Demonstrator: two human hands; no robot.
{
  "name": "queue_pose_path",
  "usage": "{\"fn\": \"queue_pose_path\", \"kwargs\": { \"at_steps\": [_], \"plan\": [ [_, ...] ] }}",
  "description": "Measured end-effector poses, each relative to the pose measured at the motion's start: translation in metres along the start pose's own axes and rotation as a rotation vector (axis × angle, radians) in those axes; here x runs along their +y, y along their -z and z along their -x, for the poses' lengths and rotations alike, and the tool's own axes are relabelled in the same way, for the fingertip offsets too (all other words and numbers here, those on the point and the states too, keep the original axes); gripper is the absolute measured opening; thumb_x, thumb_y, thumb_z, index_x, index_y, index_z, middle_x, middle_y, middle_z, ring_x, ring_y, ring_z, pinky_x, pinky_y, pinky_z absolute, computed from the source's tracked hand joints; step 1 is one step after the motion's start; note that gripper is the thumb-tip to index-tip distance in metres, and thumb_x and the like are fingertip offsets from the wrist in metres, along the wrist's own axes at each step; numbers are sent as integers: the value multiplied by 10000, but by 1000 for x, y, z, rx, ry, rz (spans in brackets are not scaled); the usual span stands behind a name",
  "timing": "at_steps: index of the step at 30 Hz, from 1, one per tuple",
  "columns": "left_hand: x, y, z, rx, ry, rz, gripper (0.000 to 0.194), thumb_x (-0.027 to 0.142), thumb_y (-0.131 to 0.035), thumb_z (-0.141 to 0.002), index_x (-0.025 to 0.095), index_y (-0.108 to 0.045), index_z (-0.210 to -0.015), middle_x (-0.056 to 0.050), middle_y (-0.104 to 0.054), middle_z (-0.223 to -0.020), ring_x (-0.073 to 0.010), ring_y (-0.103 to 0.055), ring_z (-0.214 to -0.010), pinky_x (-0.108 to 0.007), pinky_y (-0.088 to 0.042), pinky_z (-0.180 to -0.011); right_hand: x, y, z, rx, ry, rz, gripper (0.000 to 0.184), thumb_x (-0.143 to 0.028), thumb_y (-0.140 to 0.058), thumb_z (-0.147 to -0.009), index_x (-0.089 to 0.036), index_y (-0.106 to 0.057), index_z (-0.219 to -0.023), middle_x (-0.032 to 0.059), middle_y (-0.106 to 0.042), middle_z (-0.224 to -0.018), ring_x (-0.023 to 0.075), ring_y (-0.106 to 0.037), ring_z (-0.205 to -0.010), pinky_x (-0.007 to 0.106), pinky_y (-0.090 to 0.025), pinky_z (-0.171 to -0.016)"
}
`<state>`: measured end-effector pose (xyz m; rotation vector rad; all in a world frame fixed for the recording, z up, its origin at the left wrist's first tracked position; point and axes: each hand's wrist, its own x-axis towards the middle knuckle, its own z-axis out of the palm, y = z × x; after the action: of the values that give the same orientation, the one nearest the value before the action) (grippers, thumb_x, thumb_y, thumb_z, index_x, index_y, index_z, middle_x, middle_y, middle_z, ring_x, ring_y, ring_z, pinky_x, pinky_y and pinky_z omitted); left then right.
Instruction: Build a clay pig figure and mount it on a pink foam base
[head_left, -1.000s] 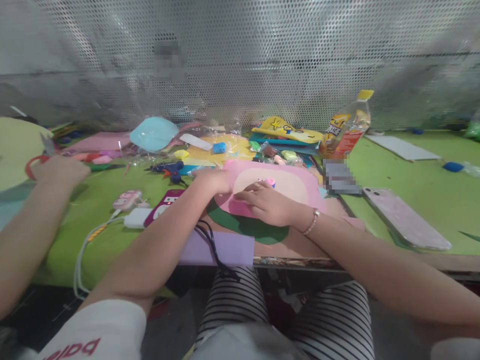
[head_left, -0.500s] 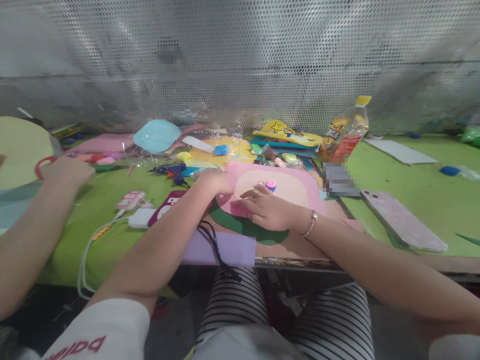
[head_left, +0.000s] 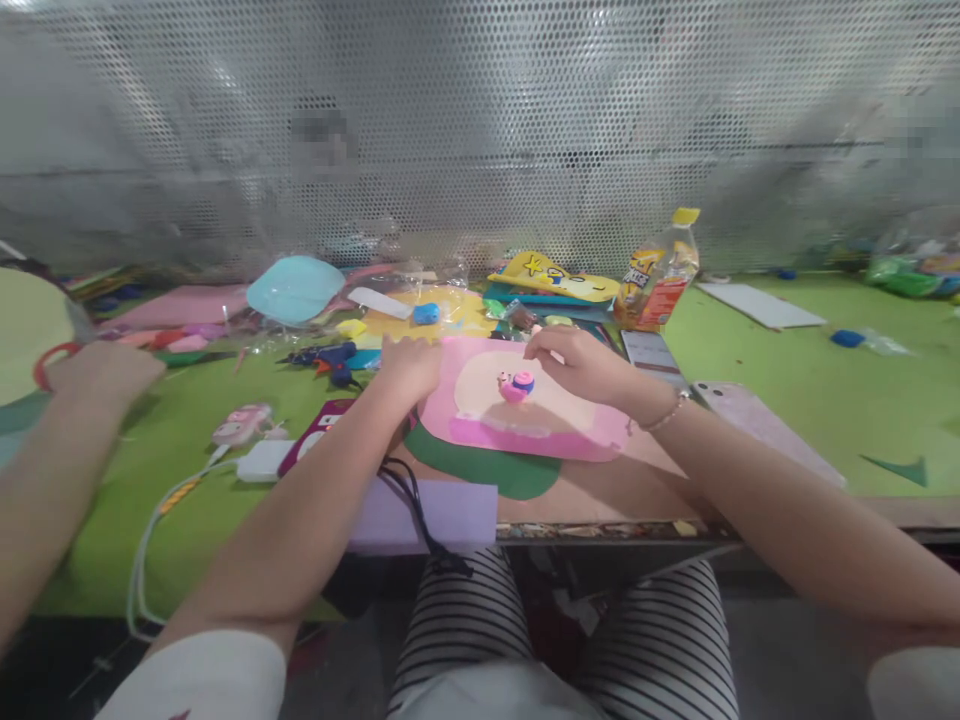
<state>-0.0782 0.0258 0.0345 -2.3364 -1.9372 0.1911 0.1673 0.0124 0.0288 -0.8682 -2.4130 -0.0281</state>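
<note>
A pink sheet [head_left: 439, 400] with a cream oval [head_left: 480, 385] on it lies before me. A small pink and blue snail-like figure [head_left: 517, 387] is on the oval. Below it, a band of darker pink [head_left: 510, 432] is spread across the sheet. My left hand [head_left: 411, 368] is closed at the sheet's left edge, its fingertips hidden. My right hand [head_left: 581, 360] is above the sheet's upper right part, just right of the figure. Its fingers are bent together, and I cannot see what is between them, if anything.
Beneath the sheet is a green piece [head_left: 487, 470]. A glue gun [head_left: 337, 362], a power bank [head_left: 315, 438] and cables lie left. Clay packets and a drink bottle [head_left: 660, 275] are behind; a phone [head_left: 765, 425] lies right. Another person's hand [head_left: 105, 375] holds red-handled scissors [head_left: 49, 365] far left.
My right hand has lifted off the pink band and moved up and right, uncovering the band and the figure. My left hand stays at the sheet's left edge. The view has shifted slightly.
</note>
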Motion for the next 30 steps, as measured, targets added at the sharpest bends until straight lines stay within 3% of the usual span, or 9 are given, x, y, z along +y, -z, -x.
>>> {"fn": "queue_pose_path", "kwargs": {
  "at_steps": [4, 7, 9, 12, 14, 16, 22, 26, 30],
  "plan": [
    [1, -2, 2, 154, -9, -88, 350, 142, -416, -803, 169, -557, -1122, -162, -593, -1079, -321, -549, -1011, -467, -409, -838, 17, -17, 14, 45, -3, -36, 201, -103, -407, -826, -171, -593, -859, 68, -642, -866, 184, -580, -839, 317, -448, -738],
    [8, 0, 2, 284, -37, -18, 308, 118, -402, -820, 143, -513, -1106, -160, -562, -1029, -285, -561, -932, -404, -443, -755, 16, -20, 17, 64, 22, -42, 223, -109, -417, -838, -163, -574, -986, 85, -615, -930, 186, -575, -871, 334, -471, -754],
    [14, 2, 1, 369, -169, 128, 236, 112, -384, -842, 146, -497, -1047, -135, -539, -1002, -246, -543, -925, -379, -440, -777, 11, -17, 17, 109, 33, -47, 296, -139, -404, -868, -160, -510, -1144, 113, -565, -1051, 189, -564, -928, 349, -484, -775],
    [27, 2, 2, 433, -475, 414, 131, 117, -382, -859, 187, -469, -929, -69, -524, -953, -193, -510, -929, -343, -429, -828, 4, -13, 16, 142, 105, -80, 363, -160, -370, -900, -191, -421, -1258, 127, -489, -1184, 201, -504, -1075, 380, -469, -864],
    [35, 0, 4, 446, -573, 570, 97, 133, -393, -862, 202, -444, -908, -49, -513, -951, -179, -504, -924, -340, -432, -831, 0, -13, 16, 135, 153, -120, 331, -154, -358, -907, -204, -444, -1223, 115, -499, -1160, 196, -484, -1099, 382, -454, -897],
    [41, -2, 7, 433, -585, 676, 74, 159, -397, -866, 206, -424, -916, -48, -495, -975, -175, -504, -930, -347, -439, -829, -3, -14, 15, 120, 146, -177, 272, -153, -357, -908, -207, -481, -1144, 102, -524, -1097, 183, -505, -1042, 360, -467, -863],
    [50, -7, 13, 314, -622, 867, 266, 237, -396, -888, 223, -379, -1153, -81, -476, -1173, -166, -546, -967, -343, -462, -825, -7, -21, 11, 187, -48, -269, 138, -181, -416, -885, -188, -546, -842, 42, -574, -822, 143, -527, -769, 284, -460, -689],
    [54, -6, 13, 279, -623, 885, 362, 250, -458, -861, 209, -432, -1220, -96, -522, -1202, -182, -570, -989, -337, -477, -829, -2, -23, 10, 231, -193, -320, 109, -184, -507, -823, -187, -614, -801, 15, -606, -752, 127, -525, -679, 252, -416, -599],
    [56, -5, 12, 314, -607, 811, 382, 238, -518, -829, 186, -505, -1207, -86, -563, -1222, -198, -538, -1090, -349, -447, -905, 2, -26, 11, 200, -200, -355, 95, -180, -535, -788, -187, -624, -755, 7, -609, -723, 127, -523, -677, 251, -400, -594]
  ]
}}
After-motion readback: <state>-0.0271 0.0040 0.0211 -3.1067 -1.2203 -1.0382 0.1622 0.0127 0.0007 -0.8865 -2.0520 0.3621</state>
